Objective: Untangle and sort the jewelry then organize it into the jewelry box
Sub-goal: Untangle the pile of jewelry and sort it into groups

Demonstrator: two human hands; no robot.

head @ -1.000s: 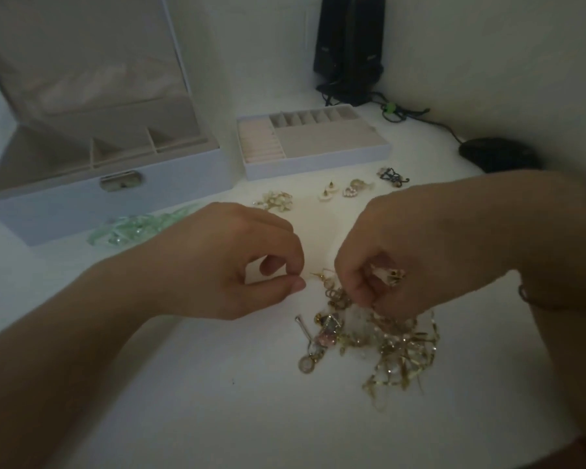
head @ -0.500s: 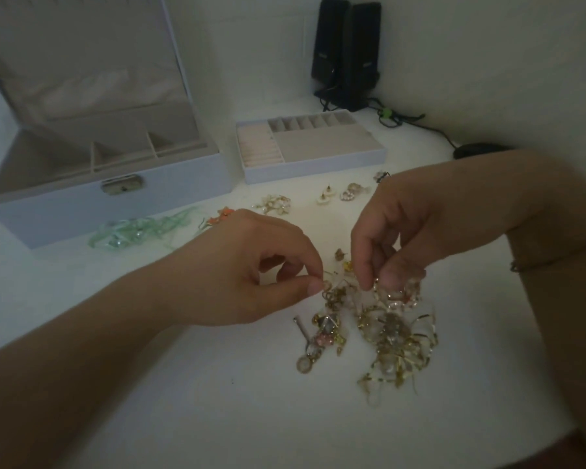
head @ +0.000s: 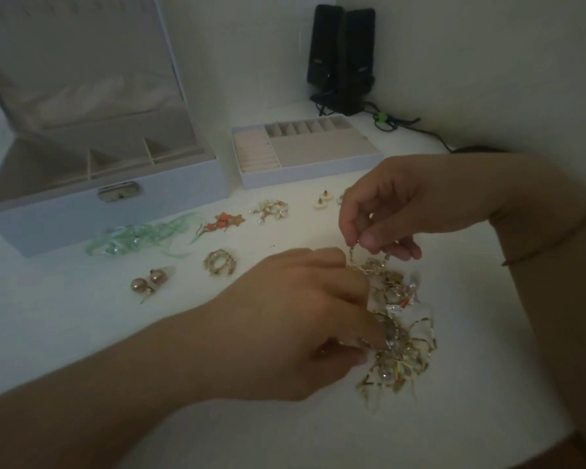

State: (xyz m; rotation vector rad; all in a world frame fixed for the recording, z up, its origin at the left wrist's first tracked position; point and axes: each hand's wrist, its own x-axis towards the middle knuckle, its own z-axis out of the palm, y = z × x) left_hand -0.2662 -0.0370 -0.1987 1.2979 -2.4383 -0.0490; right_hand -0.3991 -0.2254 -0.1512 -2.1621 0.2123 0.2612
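Observation:
A tangled pile of gold jewelry [head: 403, 336] lies on the white table, right of centre. My left hand [head: 295, 319] rests on the pile's left side, its fingers pinching into the tangle. Just above the pile, my right hand [head: 383, 214] pinches a gold piece [head: 352, 253] that is still linked to the pile. The open jewelry box [head: 65, 211] stands at the back left. Its removable tray [head: 305, 170] sits beside it on the right.
Sorted pieces lie in front of the box: a green ribbon piece [head: 132, 238], orange star earrings [head: 222, 223], a white flower piece [head: 271, 209], cream studs [head: 323, 201], gold hoops [head: 219, 262], bronze pearl studs [head: 146, 284]. Black speakers [head: 340, 59] and cables stand at the back.
My left hand moved right and down onto the pile. My right hand rose slightly, lifting a gold piece. The view shifted, bringing the hoops and pearl studs into sight.

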